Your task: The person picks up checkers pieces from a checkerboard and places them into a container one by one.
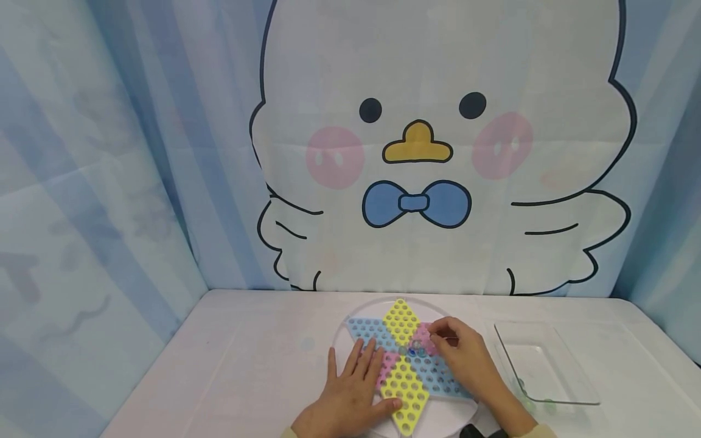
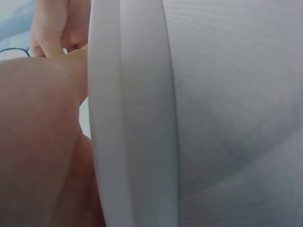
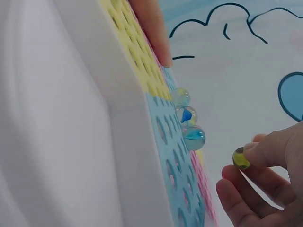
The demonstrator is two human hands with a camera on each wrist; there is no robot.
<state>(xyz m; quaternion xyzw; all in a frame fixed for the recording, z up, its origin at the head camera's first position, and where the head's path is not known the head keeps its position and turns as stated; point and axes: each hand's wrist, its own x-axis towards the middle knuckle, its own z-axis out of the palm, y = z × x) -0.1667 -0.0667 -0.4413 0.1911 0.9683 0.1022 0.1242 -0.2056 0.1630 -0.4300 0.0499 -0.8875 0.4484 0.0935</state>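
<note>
Right hand [image 1: 465,356]: pinching one yellow-green marble [image 3: 241,159] between thumb and fingertips, other fingers loosely bent. Marble is held up off the game board [image 1: 440,420], apart from its surface; head view puts the hand over the right-hand pink diamond [image 1: 423,336], toward the far right of the star.

Left hand [image 1: 350,392]: fingers straight and spread, grasping nothing. Rests on the left part of the board, fingertips at the left blue diamond [image 1: 368,328], thumb over the near yellow diamond [image 1: 406,389].

Board: round and white, on the counter [image 1: 219,365] in front of the person. Six-pointed star of perforated diamonds, yellow ones far and near, blue and pink at the sides.

Three marbles sit in a close row around star centre: a pale yellowish one [image 3: 181,97], one with a dark blue core [image 3: 188,116], one with a teal streak [image 3: 194,138].

Clear tray [image 1: 539,371] stands right of the board, beside the right forearm. A few greenish marbles [image 1: 522,385] show at its near left corner; count unclear.

Behind the counter: pale blue curtain [image 1: 219,152] with a big white cartoon bird [image 1: 416,255] wearing a blue bow tie.

Left wrist view: mostly board rim and cloth, close up.
</note>
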